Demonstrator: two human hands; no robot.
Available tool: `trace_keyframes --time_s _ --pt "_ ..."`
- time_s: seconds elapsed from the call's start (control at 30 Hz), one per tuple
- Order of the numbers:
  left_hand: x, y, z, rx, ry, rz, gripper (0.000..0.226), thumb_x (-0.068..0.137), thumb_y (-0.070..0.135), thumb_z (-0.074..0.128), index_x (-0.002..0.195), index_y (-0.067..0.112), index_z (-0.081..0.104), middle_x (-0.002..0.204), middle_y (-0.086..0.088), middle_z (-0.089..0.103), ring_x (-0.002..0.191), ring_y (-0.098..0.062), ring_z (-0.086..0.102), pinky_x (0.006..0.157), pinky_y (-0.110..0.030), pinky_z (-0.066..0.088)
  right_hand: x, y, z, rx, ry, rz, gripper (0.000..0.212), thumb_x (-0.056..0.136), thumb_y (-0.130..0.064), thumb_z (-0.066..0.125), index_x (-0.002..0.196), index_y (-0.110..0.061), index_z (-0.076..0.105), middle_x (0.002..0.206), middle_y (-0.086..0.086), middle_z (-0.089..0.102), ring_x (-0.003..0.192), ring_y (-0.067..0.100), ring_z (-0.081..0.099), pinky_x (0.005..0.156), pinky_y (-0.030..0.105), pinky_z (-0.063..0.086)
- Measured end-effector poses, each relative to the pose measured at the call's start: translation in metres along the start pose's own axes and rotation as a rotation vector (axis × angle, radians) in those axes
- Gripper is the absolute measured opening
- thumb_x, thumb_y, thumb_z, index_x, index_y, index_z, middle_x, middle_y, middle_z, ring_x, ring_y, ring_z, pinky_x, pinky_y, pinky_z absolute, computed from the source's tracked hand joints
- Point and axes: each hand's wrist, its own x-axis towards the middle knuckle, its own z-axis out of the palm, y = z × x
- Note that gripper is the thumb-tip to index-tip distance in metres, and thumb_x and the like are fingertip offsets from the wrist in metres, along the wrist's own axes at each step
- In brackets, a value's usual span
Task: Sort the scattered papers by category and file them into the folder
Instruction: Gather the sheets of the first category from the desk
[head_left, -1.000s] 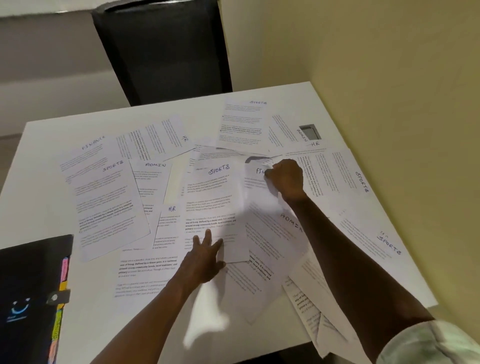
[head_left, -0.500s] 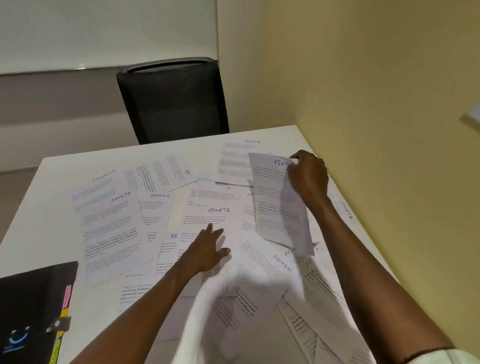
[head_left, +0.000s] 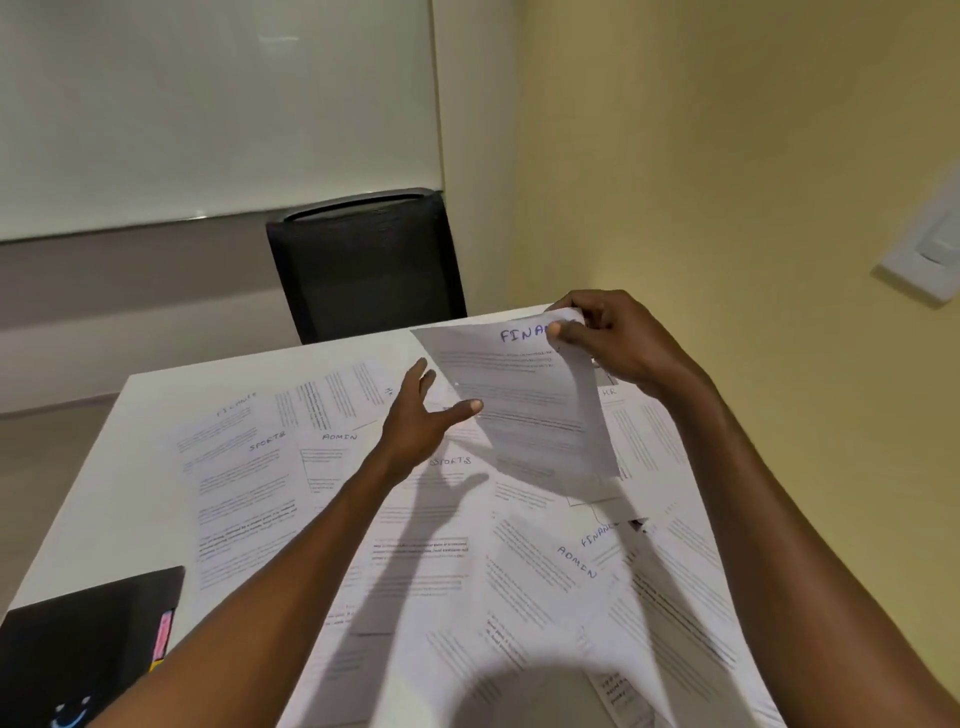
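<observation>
The right hand (head_left: 618, 338) pinches the top corner of a white printed sheet headed FINAN... (head_left: 524, 410) (its thumb hides the rest), raised above the scattered white papers (head_left: 244, 488). The left hand (head_left: 421, 415), fingers spread, reaches toward the sheet's edge. The black folder (head_left: 78, 639) is cut off at bottom left.

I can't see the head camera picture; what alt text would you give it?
A person's right hand pinches the top corner of a lifted sheet headed FINANCE, while the open left hand reaches toward its edge. Below, a white table is strewn with papers labelled SPORTS, ADMIN, HR and FINANCE; a black folder lies at lower left, a black chair behind.
</observation>
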Motion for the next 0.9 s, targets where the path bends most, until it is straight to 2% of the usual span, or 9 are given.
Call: trace_keyframes --time_s 0.07,0.13,0.27,0.4,0.53,0.67,0.73,0.87,0.9 --pt "-0.003 0.003 -0.008 -0.079 -0.023 0.039 0.088 0.076 0.035 0.083 0.149 0.027 0.034 0.146 0.014 0.048 0.133 -0.010 0.046 0.106 -0.038 0.039 0.002 0.000 0.000 0.107 -0.013 0.005 0.011 0.094 -0.017 0.063 0.097 -0.015 0.073 0.087 -0.002 0.074 0.078 0.011 0.068 0.065 0.021 0.051" --pt "-0.008 0.003 -0.014 -0.163 -0.032 0.077 0.061 0.080 0.020 0.080 0.135 0.018 0.055 0.130 0.008 0.065 0.119 -0.011 0.061 0.103 -0.034 0.049 0.007 0.005 0.000 0.165 0.030 0.016 0.013 0.093 -0.018 0.064 0.098 -0.015 0.075 0.092 0.003 0.076 0.084 0.016 0.071 0.072 0.030 0.054" --pt "-0.018 -0.004 -0.017 -0.169 0.017 0.115 0.030 0.086 0.018 0.075 0.115 0.022 0.071 0.110 0.006 0.075 0.100 -0.012 0.071 0.093 -0.041 0.056 0.010 0.019 0.004 0.290 0.140 0.073 0.013 0.092 -0.019 0.066 0.092 -0.010 0.075 0.089 0.008 0.075 0.078 0.015 0.068 0.070 0.034 0.052" --pt "-0.025 -0.011 -0.006 -0.187 0.065 0.106 0.027 0.086 0.019 0.075 0.113 0.020 0.073 0.105 0.005 0.076 0.098 -0.015 0.072 0.089 -0.038 0.057 0.005 0.043 0.008 0.375 0.188 0.182 0.020 0.088 -0.022 0.072 0.099 -0.005 0.072 0.089 0.003 0.074 0.076 0.015 0.068 0.064 0.028 0.050" --pt "-0.032 -0.019 0.005 -0.205 0.080 0.063 0.024 0.084 0.018 0.077 0.109 0.018 0.075 0.099 0.006 0.077 0.094 -0.013 0.073 0.085 -0.030 0.056 -0.016 0.087 0.028 0.459 0.088 0.360 0.041 0.080 -0.018 0.080 0.118 -0.010 0.068 0.109 0.004 0.074 0.097 0.022 0.072 0.081 0.037 0.059" --pt "-0.036 -0.040 0.009 -0.176 0.143 0.011 0.012 0.084 0.024 0.078 0.095 0.026 0.076 0.085 -0.005 0.076 0.066 -0.016 0.062 0.065 -0.029 0.049 -0.054 0.130 0.075 0.531 0.036 0.497 0.043 0.079 -0.010 0.080 0.119 -0.006 0.066 0.107 0.004 0.074 0.094 0.017 0.072 0.079 0.029 0.059" --pt "-0.039 -0.054 0.009 -0.168 0.143 -0.047 0.011 0.083 0.028 0.078 0.093 0.024 0.077 0.080 -0.009 0.073 0.066 -0.019 0.056 0.061 -0.029 0.044 -0.071 0.145 0.097 0.506 0.049 0.536 0.039 0.080 -0.008 0.078 0.117 -0.006 0.068 0.111 0.006 0.073 0.097 0.021 0.071 0.079 0.028 0.057" --pt "-0.052 -0.080 0.012 -0.383 -0.032 -0.230 0.023 0.088 0.011 0.072 0.111 0.010 0.072 0.103 -0.008 0.075 0.089 -0.016 0.072 0.083 -0.028 0.054 -0.095 0.160 0.132 0.519 0.080 0.617 0.038 0.082 -0.004 0.075 0.119 -0.003 0.068 0.117 0.006 0.071 0.101 0.023 0.070 0.088 0.033 0.056" --pt "-0.056 -0.087 0.012 -0.429 -0.084 -0.276 0.026 0.090 0.006 0.068 0.116 0.009 0.069 0.106 -0.010 0.074 0.086 -0.013 0.073 0.085 -0.029 0.055 -0.100 0.164 0.140 0.535 0.073 0.633 0.038 0.082 -0.004 0.074 0.119 -0.004 0.068 0.117 0.006 0.071 0.101 0.022 0.070 0.090 0.035 0.056"
